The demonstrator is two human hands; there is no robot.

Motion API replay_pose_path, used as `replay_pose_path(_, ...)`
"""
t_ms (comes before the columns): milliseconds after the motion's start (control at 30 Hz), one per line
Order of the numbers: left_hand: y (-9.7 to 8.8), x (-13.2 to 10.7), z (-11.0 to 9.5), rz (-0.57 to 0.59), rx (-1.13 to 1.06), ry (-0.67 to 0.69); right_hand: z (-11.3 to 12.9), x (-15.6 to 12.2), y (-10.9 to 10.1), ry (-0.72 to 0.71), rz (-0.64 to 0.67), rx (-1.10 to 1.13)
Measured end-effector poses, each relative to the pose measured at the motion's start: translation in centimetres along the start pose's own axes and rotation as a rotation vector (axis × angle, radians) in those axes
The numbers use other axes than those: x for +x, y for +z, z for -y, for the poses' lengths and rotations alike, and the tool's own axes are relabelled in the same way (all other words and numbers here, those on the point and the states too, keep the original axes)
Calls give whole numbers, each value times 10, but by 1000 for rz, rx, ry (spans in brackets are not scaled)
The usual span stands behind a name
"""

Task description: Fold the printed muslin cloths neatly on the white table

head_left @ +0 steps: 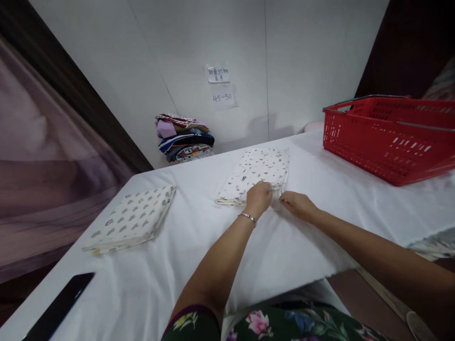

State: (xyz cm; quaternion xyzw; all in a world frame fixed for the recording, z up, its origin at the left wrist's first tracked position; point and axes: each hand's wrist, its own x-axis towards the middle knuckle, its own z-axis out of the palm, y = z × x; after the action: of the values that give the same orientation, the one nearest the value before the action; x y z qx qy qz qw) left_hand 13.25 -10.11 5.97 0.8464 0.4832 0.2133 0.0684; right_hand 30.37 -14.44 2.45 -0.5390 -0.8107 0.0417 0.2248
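A folded white cloth with a small scattered print lies flat in the middle of the table. My left hand, with a bracelet at the wrist, is closed on the cloth's near edge toward its right corner. Just to the right, my right hand pinches at that same corner, its fingertips pressed together on a bit of the edge. The fabric between the two hands is slightly bunched. Farther left rests a second folded cloth, white with grey cloud-like shapes, touched by neither hand.
A red plastic basket stands at the right back of the white-covered table. A stack of folded textiles sits beyond the far edge, by the wall. A dark flat object lies at the near left. Handwritten papers hang on the wall.
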Motion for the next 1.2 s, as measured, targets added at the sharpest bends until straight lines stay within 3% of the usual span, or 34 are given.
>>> replay_pose_path(100,1,1,3,4,-20,-16,4,-6,7,-78,145,16)
replay_pose_path(367,1,0,0,18,-25,-15,10,-3,15,-124,178,-174)
replay_pose_path(533,0,-3,-3,33,36,86,9,-12,1,-45,46,-137)
replay_pose_path(667,0,-8,-12,64,82,161,6,-16,-5,-92,-40,-107)
replay_pose_path(1000,3,-14,-19,42,73,121,3,-17,3,-104,-214,-84)
replay_pose_path(1200,3,-17,-20,85,58,130,-1,-18,3,-91,-242,-82)
